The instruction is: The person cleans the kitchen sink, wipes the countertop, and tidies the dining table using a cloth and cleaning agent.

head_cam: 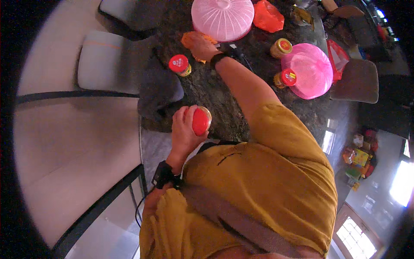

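Observation:
Near the table's front edge, my left hand (182, 131) is wrapped around a jar with a red lid (201, 121). My fingers cover part of the lid and most of the jar's side. My right arm reaches across the dark stone-patterned table (223, 108). At its end, my right hand (204, 48) grips a crumpled orange cloth (190, 38), its fingertips partly hidden in the folds. Another red-lidded jar (179, 64) stands to the left, a little nearer than the cloth. Just beyond the cloth sits a pink mesh food cover (223, 19).
A second pink food cover (309, 71) is on the right, beside a gold-lidded jar (280, 48) and a red-lidded jar (285, 78). A red plastic bag (268, 16) lies at the back. Grey chairs (103, 61) line the left side; another chair (357, 81) stands right.

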`<state>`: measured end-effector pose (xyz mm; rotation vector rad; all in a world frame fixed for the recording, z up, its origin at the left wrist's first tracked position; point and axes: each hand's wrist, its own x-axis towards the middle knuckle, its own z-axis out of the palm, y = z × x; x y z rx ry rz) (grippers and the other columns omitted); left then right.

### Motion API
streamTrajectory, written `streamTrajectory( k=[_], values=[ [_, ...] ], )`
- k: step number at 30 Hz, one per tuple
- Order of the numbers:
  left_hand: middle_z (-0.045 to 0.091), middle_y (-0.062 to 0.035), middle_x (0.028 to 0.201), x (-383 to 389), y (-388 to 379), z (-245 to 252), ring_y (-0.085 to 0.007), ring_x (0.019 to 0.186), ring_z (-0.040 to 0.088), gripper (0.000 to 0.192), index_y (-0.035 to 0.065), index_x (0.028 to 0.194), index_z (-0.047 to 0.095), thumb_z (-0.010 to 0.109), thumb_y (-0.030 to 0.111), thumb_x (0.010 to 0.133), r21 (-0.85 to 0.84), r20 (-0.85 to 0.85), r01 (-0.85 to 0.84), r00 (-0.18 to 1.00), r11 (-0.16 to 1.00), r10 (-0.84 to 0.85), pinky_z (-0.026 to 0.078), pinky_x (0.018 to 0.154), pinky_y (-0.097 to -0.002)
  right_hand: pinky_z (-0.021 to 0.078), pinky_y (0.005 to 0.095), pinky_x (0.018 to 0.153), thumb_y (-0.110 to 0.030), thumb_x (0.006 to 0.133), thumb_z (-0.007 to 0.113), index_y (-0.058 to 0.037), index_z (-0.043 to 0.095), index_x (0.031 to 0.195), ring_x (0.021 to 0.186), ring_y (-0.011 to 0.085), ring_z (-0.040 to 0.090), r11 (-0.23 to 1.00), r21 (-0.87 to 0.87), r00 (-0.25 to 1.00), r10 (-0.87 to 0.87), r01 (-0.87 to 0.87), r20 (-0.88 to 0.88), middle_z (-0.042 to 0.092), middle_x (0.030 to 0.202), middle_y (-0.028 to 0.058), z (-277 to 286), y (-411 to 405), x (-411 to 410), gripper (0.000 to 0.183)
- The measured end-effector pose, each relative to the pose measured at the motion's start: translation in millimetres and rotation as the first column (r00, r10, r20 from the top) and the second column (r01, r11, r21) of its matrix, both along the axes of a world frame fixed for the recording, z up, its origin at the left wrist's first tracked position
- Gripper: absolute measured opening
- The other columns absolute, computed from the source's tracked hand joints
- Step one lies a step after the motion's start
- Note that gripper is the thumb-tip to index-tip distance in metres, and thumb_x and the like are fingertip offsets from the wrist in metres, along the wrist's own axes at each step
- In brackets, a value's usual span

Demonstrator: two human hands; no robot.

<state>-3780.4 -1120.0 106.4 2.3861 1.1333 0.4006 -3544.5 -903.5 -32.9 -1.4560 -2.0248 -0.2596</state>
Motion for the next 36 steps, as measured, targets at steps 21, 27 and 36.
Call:
streamTrajectory(
  k=[21, 27, 36],
  values=[
    [0.047, -0.0187, 0.109, 88.6, 33.6, -11.7, -0.0358, 0.102, 0.046, 0.075, 0.0079, 0.122, 0.039, 0.076, 0.028, 0.060, 0.238, 0.032, 0.046, 0.998, 0.970, -0.055, 0.038, 0.088, -0.0438, 0.0355, 0.0399, 0.091, -0.011, 0.071, 0.055, -0.0166, 0.048, 0.119, 0.116, 0.0220, 0.041, 0.914, -0.402, 0.998, -0.058, 0.049, -0.010, 0.047, 0.121, 0.0034, 14.3, -350.4, 49.6, 0.049],
    [0.048, -0.0209, 0.107, 167.0, 79.1, -30.1, -0.0370, 0.098, 0.049, 0.084, 0.0119, 0.124, 0.038, 0.078, 0.038, 0.055, 0.297, 0.010, 0.125, 0.991, 0.947, -0.134, 0.041, 0.084, -0.0449, 0.0346, 0.0453, 0.089, -0.008, 0.071, 0.055, -0.0148, 0.051, 0.118, 0.111, 0.0283, 0.043, 0.847, -0.511, 0.964, -0.239, 0.146, -0.120, 0.048, 0.119, 0.0065, 18.7, -426.8, 87.4, 0.048],
    [0.046, -0.0217, 0.117, 187.3, 67.2, -21.9, -0.0366, 0.109, 0.045, 0.088, 0.0025, 0.126, 0.034, 0.078, 0.041, 0.060, 0.363, 0.089, 0.130, 0.981, 0.923, -0.173, 0.036, 0.094, -0.0433, 0.0464, 0.0276, 0.081, 0.007, 0.077, 0.047, -0.0021, 0.052, 0.114, 0.093, 0.0177, 0.057, 0.795, -0.439, 0.141, -0.534, 0.418, -0.834, 0.059, 0.102, 0.0079, 26.9, -490.0, 189.0, 0.038]
  ],
)
